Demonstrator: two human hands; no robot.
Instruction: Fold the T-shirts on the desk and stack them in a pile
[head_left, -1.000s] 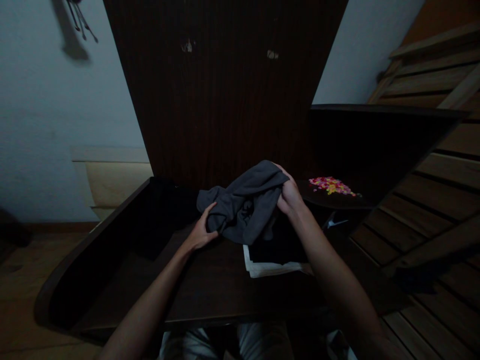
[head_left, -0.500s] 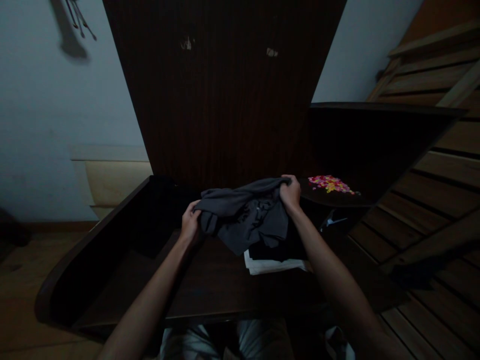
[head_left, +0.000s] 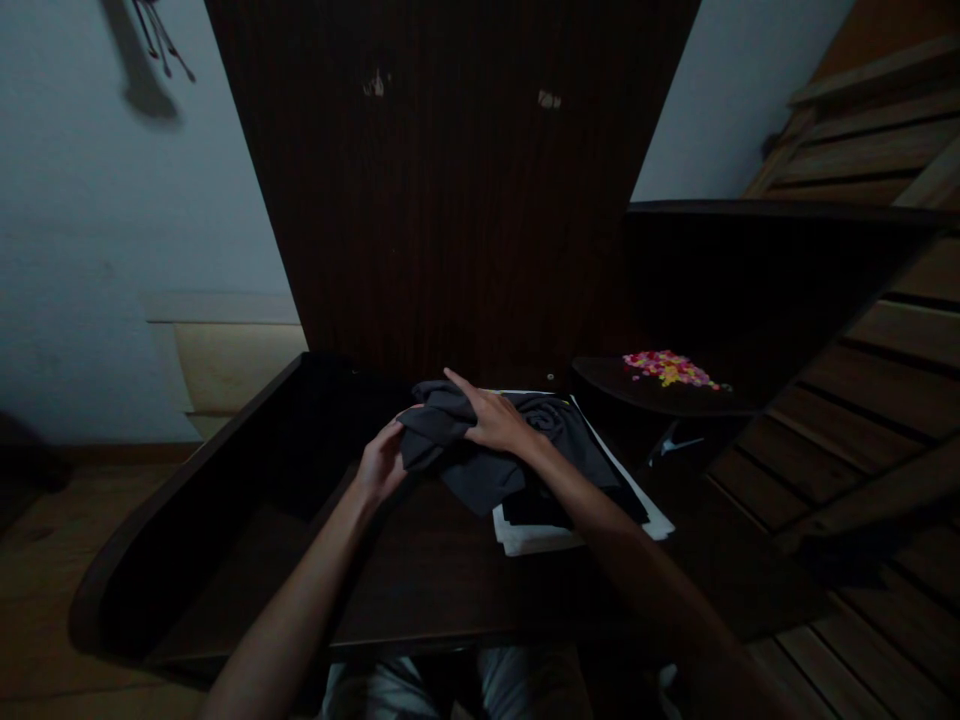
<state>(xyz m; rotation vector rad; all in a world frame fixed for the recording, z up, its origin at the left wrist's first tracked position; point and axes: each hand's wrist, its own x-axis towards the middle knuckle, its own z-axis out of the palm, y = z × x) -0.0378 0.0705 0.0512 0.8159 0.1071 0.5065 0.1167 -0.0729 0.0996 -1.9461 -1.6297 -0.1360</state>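
Observation:
A dark grey garment (head_left: 469,470) is bunched up above the bench seat, its lower part hanging loose. My left hand (head_left: 382,462) is closed on its left edge. Over its right side lies my right hand (head_left: 501,420), open, touching the cloth, with one digit stretched up and to the left. Beneath and to the right is a pile: a dark grey cloth with a swirled fold (head_left: 541,415) on top, black cloth (head_left: 529,508) under it, and white cloth (head_left: 540,540) at the bottom. My right forearm hides part of the pile.
The dark wooden seat (head_left: 420,580) has a raised left side (head_left: 150,540) and a tall back panel (head_left: 457,220). Pink, red and yellow bits (head_left: 671,368) lie on a small shelf at right. Wooden slats (head_left: 862,420) stand farther right. The light is dim.
My right hand has let go of the garment's right end and moved left, close to my left hand. The garment has gone from spread to bunched, uncovering more of the pile.

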